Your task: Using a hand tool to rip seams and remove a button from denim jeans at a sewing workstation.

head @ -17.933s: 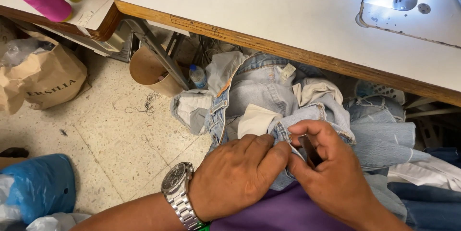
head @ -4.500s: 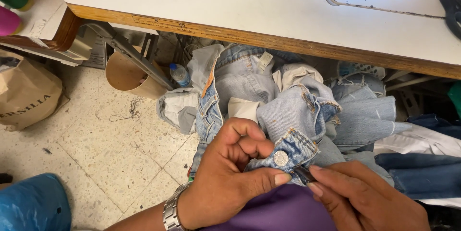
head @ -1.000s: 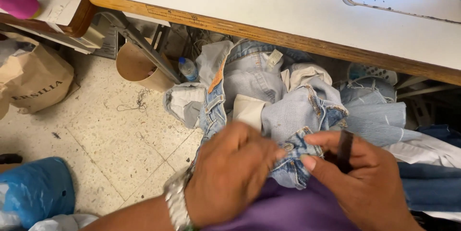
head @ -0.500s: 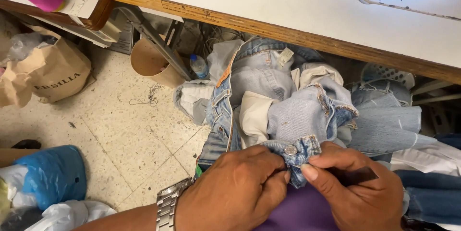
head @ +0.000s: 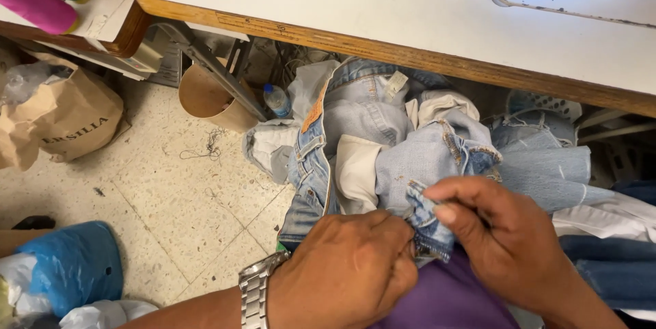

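Purple cloth (head: 444, 302) lies nearest, under both hands: the left hand (head: 342, 274) is closed on the frayed waistband of pale blue denim jeans (head: 424, 165), the right hand (head: 506, 240) pinching it beside. Work on that edge looks unfinished. Farther off, the wooden-edged white sewing table (head: 355, 8).

A speckled tile floor (head: 171, 192) carries a brown paper bag (head: 65, 120) and a blue plastic bag (head: 72, 264).

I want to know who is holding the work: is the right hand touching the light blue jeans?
Touching. The head view shows the right hand pinching a frayed fold of the light blue jeans between thumb and fingertips, with the left hand gripping the same fold.
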